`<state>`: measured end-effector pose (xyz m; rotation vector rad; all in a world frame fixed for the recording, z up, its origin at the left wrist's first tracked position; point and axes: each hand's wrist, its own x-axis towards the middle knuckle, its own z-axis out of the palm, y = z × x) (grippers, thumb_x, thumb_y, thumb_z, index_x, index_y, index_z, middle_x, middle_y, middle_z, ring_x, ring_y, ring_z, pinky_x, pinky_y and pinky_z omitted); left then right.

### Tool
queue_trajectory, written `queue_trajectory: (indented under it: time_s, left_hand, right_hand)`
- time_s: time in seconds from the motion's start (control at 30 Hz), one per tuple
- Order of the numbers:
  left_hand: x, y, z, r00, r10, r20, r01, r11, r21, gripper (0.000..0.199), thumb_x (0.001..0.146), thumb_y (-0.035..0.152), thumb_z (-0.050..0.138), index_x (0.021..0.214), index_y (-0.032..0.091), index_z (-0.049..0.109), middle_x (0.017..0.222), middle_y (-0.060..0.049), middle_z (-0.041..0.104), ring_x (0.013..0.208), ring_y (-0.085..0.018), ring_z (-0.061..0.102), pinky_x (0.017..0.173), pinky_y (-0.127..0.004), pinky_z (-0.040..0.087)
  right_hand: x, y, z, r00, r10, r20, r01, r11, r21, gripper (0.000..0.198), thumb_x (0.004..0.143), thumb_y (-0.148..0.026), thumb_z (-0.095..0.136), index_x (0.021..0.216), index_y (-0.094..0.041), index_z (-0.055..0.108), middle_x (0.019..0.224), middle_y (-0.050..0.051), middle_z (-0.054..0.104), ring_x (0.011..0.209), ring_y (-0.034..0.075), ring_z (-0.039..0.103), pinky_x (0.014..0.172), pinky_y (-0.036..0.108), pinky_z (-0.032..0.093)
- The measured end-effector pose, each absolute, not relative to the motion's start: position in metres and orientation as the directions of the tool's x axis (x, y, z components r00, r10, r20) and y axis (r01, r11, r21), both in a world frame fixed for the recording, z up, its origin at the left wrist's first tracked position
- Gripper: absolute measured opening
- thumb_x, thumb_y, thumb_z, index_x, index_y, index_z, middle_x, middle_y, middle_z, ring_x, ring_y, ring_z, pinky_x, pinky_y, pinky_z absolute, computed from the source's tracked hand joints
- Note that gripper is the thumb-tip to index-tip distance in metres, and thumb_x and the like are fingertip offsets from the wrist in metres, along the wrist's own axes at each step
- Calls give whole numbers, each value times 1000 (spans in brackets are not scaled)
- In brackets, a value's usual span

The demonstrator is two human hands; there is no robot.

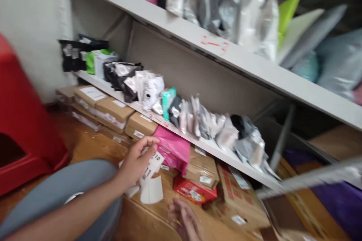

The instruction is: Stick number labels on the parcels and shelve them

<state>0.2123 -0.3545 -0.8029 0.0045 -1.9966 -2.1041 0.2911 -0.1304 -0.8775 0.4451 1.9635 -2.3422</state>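
Observation:
My left hand [138, 162] is closed, with thumb and fingers pinching a strip of printed white labels [155, 163]. Its lower part, a blank white piece [152, 190], hangs and curls below the hand. At the bottom of the view my right hand [185, 219] is partly cut off and a little blurred. Its fingers are loosely curved and apart, and nothing shows in them. Behind the label strip lies a pink plastic parcel [174, 150]. To the right of it sit a cardboard box [202, 165] and a red box [194, 191] with a picture on it.
A shelf edge [215, 158] crosses the view, lined with small bagged parcels [154, 90]. An upper shelf [181, 24] carries larger bags. Cardboard boxes [104, 109] lie beneath. On the left stand a red plastic stool [25, 120] and a round grey-blue object [85, 175]. A metal pole [316, 177] slants at right.

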Motion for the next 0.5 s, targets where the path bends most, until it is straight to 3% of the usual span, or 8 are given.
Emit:
queue_trajectory:
  time_s: [0.1, 0.17, 0.23, 0.3, 0.4, 0.5]
  left_hand:
    - [250, -284, -776, -966, 41, 254, 254, -6, 967, 36, 85, 45, 46, 109, 22, 58, 98, -5, 66, 87, -19, 62, 77, -31, 51]
    - [264, -244, -758, -947, 123, 297, 305, 51, 951, 36, 87, 42, 43, 115, 24, 57, 117, -7, 63, 108, -22, 58, 95, -35, 46]
    - [274, -208, -739, -934, 187, 305, 321, 58, 945, 40, 87, 42, 43, 122, 26, 53, 132, -7, 55, 122, -24, 50, 106, -40, 39]
    - [286, -176, -714, -929, 270, 253, 263, 0, 965, 48, 87, 42, 46, 133, 27, 43, 143, -8, 46, 126, -24, 47, 107, -41, 39]
    - [308, -137, -664, -901, 404, 158, 142, -71, 987, 62, 85, 40, 52, 142, 30, 29, 150, -9, 37, 127, -26, 47, 104, -39, 43]
    - [331, -107, -601, -855, 501, 131, 130, -38, 991, 68, 78, 38, 61, 140, 32, 34, 150, -8, 38, 129, -27, 46, 101, -38, 46]
  right_hand:
    - [296, -113, -818, -999, -29, -37, 43, -249, -967, 65, 61, -64, 73, 112, -24, 67, 109, 11, 69, 99, 25, 63, 75, 33, 51]
    - [297, -89, -777, -993, -105, 57, -31, -236, -971, 54, 64, -55, 76, 106, -23, 68, 101, 8, 72, 90, 22, 64, 76, 31, 49]
    - [303, -58, -738, -997, -38, 71, -62, -205, -977, 34, 63, -47, 80, 83, -20, 72, 79, 4, 73, 70, 15, 61, 70, 26, 47]
    - [318, -27, -700, -992, 108, 58, -79, -195, -978, 31, 65, -48, 78, 69, -19, 71, 64, 1, 69, 60, 12, 55, 64, 22, 43]
    - [353, 8, -641, -979, 199, 32, -80, -239, -968, 37, 67, -55, 74, 78, -19, 72, 66, 1, 68, 60, 12, 54, 63, 22, 42]
    - [393, 30, -582, -943, 322, -91, 0, -270, -963, 33, 59, -49, 81, 70, -20, 69, 62, 0, 66, 59, 14, 56, 61, 25, 44]
